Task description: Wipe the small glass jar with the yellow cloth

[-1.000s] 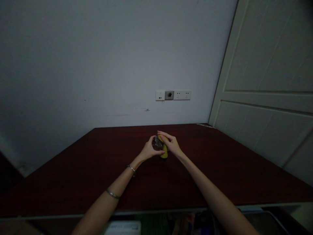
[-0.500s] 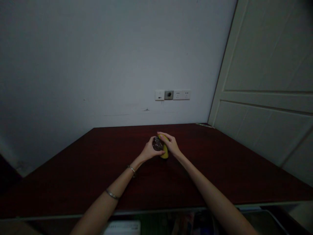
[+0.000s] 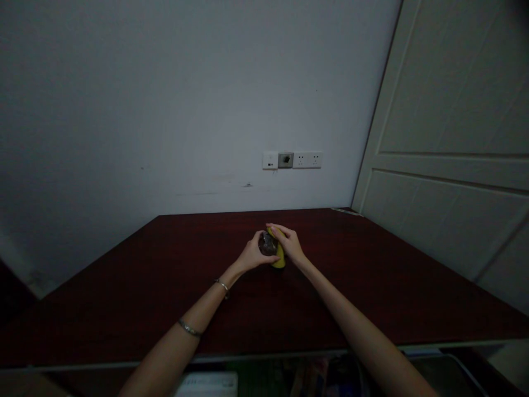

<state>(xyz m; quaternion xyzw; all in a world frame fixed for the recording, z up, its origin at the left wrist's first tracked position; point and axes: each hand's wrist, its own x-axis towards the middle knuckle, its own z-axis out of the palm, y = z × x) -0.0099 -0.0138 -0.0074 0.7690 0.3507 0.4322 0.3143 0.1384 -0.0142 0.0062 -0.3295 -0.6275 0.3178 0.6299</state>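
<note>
Both of my hands meet over the middle of a dark red-brown table [image 3: 173,286]. My left hand [image 3: 253,255] is curled round a small dark shiny object [image 3: 265,245] that I cannot identify. My right hand [image 3: 291,244] is closed over a yellow object [image 3: 280,258] whose lower end rests on the tabletop. The two objects touch each other between my hands. Thin bracelets circle my left wrist and forearm.
A white wall with a strip of sockets [image 3: 292,160] rises behind the table. A pale panelled door [image 3: 446,154] stands at the right. Below the table's near edge lie a white item [image 3: 206,383] and other dim clutter.
</note>
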